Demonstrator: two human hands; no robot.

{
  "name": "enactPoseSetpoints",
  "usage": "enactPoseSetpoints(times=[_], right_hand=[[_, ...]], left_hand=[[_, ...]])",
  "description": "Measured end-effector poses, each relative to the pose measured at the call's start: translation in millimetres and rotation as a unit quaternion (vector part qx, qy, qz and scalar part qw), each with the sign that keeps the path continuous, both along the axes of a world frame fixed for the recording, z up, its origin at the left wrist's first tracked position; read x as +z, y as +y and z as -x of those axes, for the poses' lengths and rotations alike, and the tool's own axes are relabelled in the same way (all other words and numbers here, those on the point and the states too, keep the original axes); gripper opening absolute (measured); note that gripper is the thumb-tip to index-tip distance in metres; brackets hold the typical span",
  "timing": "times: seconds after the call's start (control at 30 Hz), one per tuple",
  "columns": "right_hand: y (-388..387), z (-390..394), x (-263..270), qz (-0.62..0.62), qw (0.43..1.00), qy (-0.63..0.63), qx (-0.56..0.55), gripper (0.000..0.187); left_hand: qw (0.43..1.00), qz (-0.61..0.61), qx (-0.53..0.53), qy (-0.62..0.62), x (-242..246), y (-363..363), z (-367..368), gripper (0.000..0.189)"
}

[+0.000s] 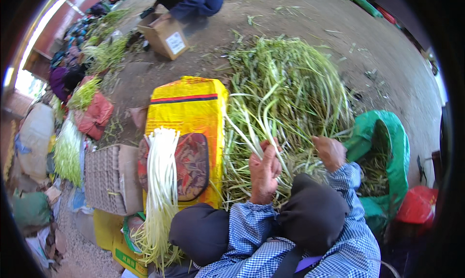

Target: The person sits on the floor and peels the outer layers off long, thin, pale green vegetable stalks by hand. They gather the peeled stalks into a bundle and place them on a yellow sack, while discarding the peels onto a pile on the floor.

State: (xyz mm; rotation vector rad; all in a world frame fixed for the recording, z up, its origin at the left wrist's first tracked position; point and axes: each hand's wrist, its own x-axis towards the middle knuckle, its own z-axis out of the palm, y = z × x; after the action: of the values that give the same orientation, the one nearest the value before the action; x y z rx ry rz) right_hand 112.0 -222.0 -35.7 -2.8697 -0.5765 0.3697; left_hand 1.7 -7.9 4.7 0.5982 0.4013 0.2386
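Observation:
My left hand (265,169) pinches several long pale stalks (268,127), white at the stem and green above, that look like garlic shoots. To its right, my right hand (330,152) hangs over the heap with curled fingers. It is blurred, so whether it grips anything is unclear. In front of both hands spreads a large heap of green leafy stalks (287,78). A neat bundle of cleaned white stalks (163,161) lies to my left, its yellowish leaf ends hanging towards me. Beneath it are a patterned cushion (192,165) and a yellow printed sack (185,114).
An open green woven sack (397,161) with plant scraps stands at right, beside a red bag (417,205). A grey textured block (105,180) sits left of the cushion. Further off, a crouching person (196,1) handles a cardboard box (163,36). More stalk bundles (69,150) line the left.

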Motion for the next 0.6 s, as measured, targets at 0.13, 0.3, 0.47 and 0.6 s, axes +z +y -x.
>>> enactPoseSetpoints(times=[0.13, 0.3, 0.47, 0.6], right_hand=[[68.2, 9.2, 36.7, -0.459, 0.819, 0.343, 0.019, 0.043], [101.8, 16.9, 42.7, -0.595, 0.668, 0.441, -0.066, 0.031], [100.0, 19.5, 37.2, -0.605, 0.688, 0.391, -0.089, 0.027], [94.4, 20.9, 22.1, -0.554, 0.745, 0.354, -0.109, 0.029]], left_hand=[[0.998, -0.012, -0.056, -0.012, 3.5, 1.8, 3.6, 0.023], [0.996, -0.026, -0.081, 0.008, 9.8, 1.3, 5.4, 0.022], [0.989, -0.109, -0.036, 0.095, 10.8, 0.0, 3.1, 0.02], [0.987, -0.143, -0.009, 0.075, 13.0, -3.0, 3.3, 0.019]])
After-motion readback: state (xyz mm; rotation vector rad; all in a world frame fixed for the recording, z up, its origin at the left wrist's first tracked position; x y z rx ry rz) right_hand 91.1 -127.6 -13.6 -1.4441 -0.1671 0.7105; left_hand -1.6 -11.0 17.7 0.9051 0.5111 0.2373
